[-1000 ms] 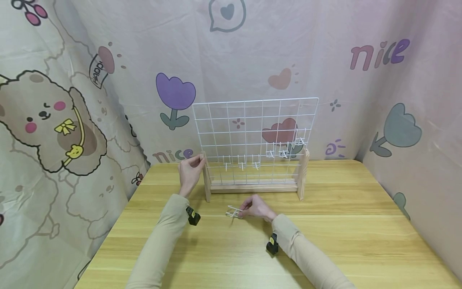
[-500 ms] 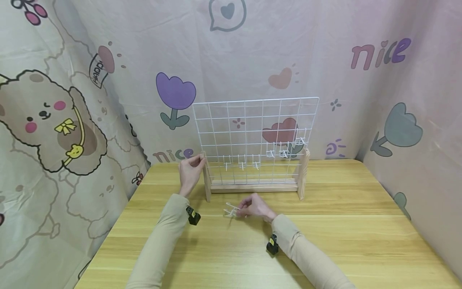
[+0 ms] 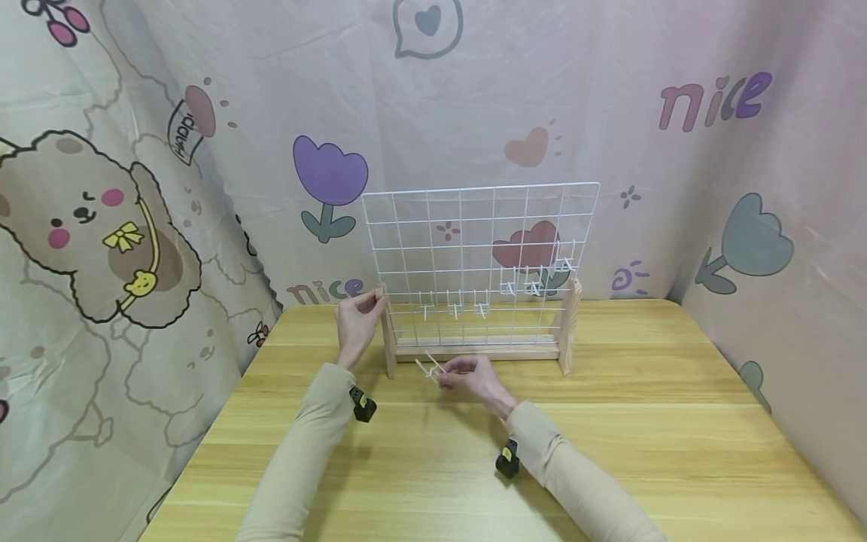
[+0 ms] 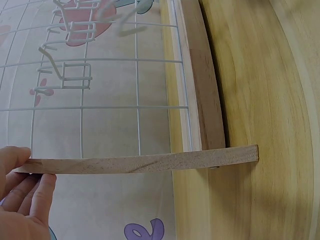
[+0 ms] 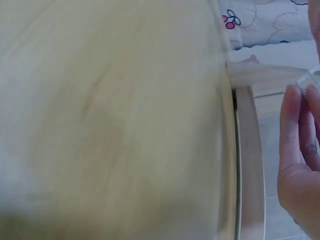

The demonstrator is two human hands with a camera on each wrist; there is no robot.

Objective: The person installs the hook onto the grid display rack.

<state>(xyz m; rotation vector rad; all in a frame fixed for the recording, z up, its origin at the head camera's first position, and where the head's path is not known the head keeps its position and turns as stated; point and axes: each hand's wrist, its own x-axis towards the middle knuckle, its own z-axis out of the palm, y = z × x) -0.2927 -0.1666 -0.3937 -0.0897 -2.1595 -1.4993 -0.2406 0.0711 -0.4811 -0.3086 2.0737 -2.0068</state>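
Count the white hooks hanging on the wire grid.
About 6, some hard to separate: three along the lower row, three clustered right. One more hook is in the right hand.

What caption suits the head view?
Left hand steadies the wire grid rack; right hand pinches a white hook.

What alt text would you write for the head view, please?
A person's right hand pinches a white wire hook just above a wooden table, in front of a white wire grid rack, while the left hand holds the rack's left wooden post.
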